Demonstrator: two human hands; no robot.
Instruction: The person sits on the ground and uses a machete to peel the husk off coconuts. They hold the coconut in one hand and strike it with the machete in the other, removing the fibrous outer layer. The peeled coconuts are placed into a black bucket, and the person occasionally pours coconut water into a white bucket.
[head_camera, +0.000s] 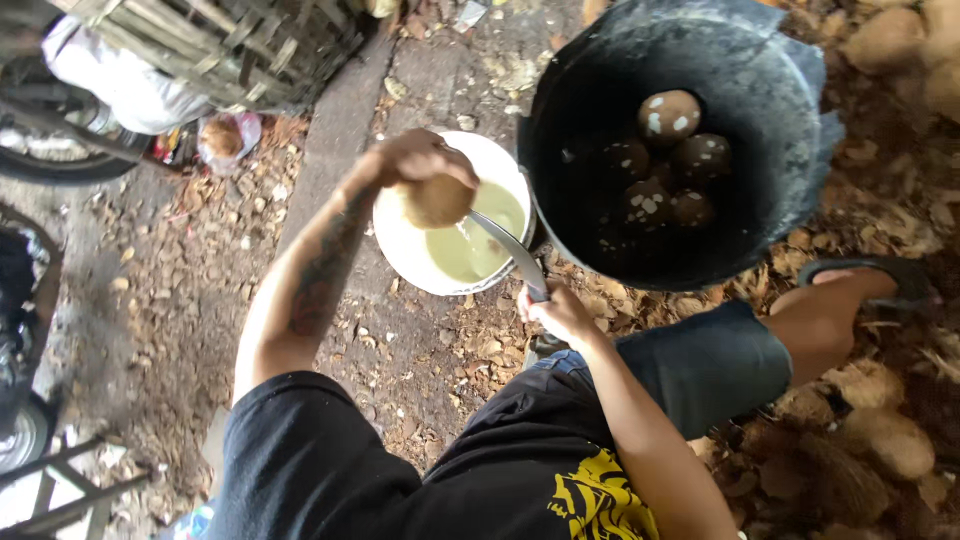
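Observation:
My left hand (415, 158) grips a brown peeled coconut (436, 201) over a white bucket (400, 235) partly filled with pale cloudy liquid (480, 240). My right hand (556, 310) holds the handle of a long curved knife (505, 250), whose blade reaches up under the coconut, over the bucket. A big black tub (760, 110) stands right of the bucket with several dark peeled coconuts (668, 115) inside.
Coconut husks (885, 440) lie piled at the right and lower right. My foot in a sandal (870, 280) rests beside the tub. A woven basket (230, 45) and a motorbike wheel (50, 150) stand at the upper left on the littered ground.

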